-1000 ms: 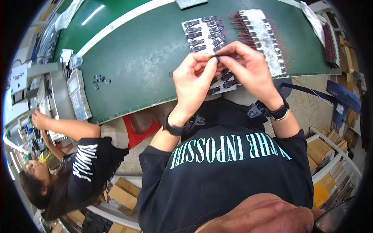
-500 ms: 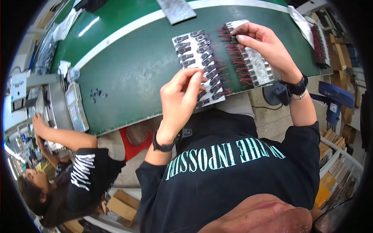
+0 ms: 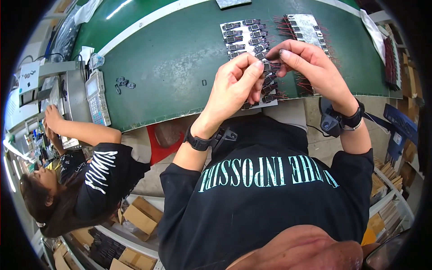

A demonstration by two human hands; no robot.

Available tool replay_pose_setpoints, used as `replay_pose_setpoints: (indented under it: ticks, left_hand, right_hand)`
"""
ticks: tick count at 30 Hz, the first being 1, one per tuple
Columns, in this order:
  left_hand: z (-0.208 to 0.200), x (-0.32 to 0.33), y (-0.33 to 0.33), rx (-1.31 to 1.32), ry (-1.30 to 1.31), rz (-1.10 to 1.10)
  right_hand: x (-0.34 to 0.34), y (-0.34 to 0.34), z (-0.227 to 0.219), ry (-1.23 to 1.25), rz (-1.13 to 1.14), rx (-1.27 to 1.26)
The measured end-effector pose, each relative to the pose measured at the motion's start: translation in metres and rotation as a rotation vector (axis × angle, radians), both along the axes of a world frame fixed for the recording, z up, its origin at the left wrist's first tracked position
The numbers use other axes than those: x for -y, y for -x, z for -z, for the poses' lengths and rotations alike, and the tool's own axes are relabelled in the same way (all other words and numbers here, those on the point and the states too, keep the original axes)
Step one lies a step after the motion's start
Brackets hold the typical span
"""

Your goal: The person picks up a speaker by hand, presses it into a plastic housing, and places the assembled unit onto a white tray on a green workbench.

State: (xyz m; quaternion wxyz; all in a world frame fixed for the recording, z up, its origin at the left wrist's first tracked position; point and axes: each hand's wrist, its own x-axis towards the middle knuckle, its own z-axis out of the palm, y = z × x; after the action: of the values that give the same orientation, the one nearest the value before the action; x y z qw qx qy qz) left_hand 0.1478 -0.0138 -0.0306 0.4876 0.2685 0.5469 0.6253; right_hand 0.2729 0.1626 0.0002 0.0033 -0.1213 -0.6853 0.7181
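Observation:
My two hands meet over a white tray (image 3: 223, 30) lined with rows of small black rectangular parts with thin red and dark wires. Thumb and fingers of my right hand (image 3: 312, 67) pinch one such small black wired part (image 3: 268, 65). Close against its left side are the pinched fingertips of my left hand (image 3: 236, 85); what they hold, if anything, is too small to tell. My hands hide much of the tray's near half. To the right lies a second pale tray (image 3: 307, 27) with similar black parts and red wires along its edges, partly behind my right hand.
A small black frame-shaped piece (image 3: 204, 83) lies on the green table (image 3: 166, 67), with several small black pieces (image 3: 123, 83) farther left. A grey keypad device (image 3: 96, 96) stands at the left edge; beyond it a co-worker's arm (image 3: 85, 130) reaches over other equipment. A metal plate (image 3: 232, 3) lies at the back.
My right hand has come from the right tray toward the left one, bringing a small black wired part to my left hand. The whole view has shifted, and the trays appear farther up.

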Motion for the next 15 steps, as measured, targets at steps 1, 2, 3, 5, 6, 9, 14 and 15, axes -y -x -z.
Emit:
replay_pose_setpoints:
  ticks: [1, 2, 3, 5, 6, 9, 14, 15]
  left_hand:
    - [-0.002, -0.001, -0.002, -0.004, 0.006, -0.012]
    - [-0.003, -0.003, -0.003, -0.009, 0.009, -0.019]
    - [-0.004, -0.004, -0.005, -0.009, 0.004, -0.009]
    - [-0.004, -0.004, -0.010, -0.096, -0.007, -0.052]
    - [-0.004, -0.004, -0.013, -0.139, -0.016, -0.074]
    - [-0.003, -0.004, -0.014, -0.165, -0.011, -0.051]
    - [-0.001, -0.007, -0.016, -0.277, 0.018, -0.037]
    - [-0.002, -0.006, -0.015, -0.278, 0.014, -0.045]
  right_hand:
    - [0.000, 0.000, -0.002, 0.009, -0.006, 0.001]
    - [0.001, 0.000, -0.003, 0.013, -0.007, 0.003]
    - [0.001, -0.001, -0.005, 0.016, -0.007, 0.004]
    - [0.003, -0.002, -0.005, -0.021, -0.008, 0.000]
    - [0.004, -0.003, -0.005, -0.052, -0.019, -0.003]
    - [-0.001, -0.008, -0.005, -0.083, -0.026, 0.007]
    - [-0.006, -0.013, -0.013, -0.213, -0.069, -0.012]
    - [-0.008, -0.012, -0.014, -0.301, -0.081, -0.033]
